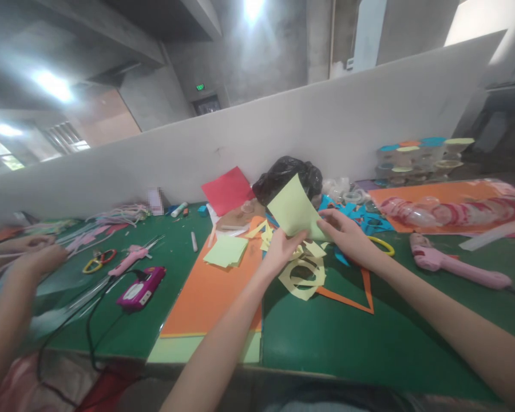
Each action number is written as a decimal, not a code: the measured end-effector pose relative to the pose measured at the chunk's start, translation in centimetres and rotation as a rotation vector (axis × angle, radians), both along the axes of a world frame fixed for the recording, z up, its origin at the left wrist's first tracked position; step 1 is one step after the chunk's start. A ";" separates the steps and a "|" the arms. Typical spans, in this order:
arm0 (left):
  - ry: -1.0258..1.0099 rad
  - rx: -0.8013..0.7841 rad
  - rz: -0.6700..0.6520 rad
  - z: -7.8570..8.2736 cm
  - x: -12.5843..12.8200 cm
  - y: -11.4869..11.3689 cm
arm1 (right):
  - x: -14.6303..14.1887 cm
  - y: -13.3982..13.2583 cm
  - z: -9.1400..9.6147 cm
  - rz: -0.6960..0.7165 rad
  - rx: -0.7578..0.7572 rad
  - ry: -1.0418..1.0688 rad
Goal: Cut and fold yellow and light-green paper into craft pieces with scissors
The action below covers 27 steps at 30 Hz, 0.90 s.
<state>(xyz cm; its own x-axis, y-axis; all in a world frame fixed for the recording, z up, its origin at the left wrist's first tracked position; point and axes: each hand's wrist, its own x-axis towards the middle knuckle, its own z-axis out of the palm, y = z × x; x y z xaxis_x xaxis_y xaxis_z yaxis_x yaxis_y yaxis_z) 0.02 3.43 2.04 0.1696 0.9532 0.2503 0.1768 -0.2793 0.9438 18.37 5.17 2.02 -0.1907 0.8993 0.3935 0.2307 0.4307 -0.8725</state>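
Observation:
Both of my hands hold one pale yellow-green sheet of paper (292, 209) tilted up above the green table (369, 337). My left hand (283, 246) pinches its lower left edge. My right hand (345, 232) grips its lower right corner with curled fingers. Under my hands lie yellow-green paper offcuts with round holes (302, 274). A stack of yellow-green squares (226, 250) rests on an orange sheet (212, 286) to the left.
A pink glue gun (455, 266) lies at right, another pink glue gun (131, 257) and a magenta device (141, 288) with a black cable at left. Another person's hands (34, 254) work at far left. A black bag (285, 174), red paper (227, 190) and a white partition (257, 137) stand behind.

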 end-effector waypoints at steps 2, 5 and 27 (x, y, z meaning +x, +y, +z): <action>0.043 -0.004 0.058 0.1 0.0 0.1 | 0.1 -0.2 0.2 0.023 -0.006 -0.045; 0.059 -0.024 0.123 0.5 0.0 -0.1 | 0.1 -0.5 0.5 0.016 0.006 -0.100; -0.001 0.014 0.076 0.9 0.2 -0.6 | 0.0 -0.4 0.3 0.026 -0.015 -0.088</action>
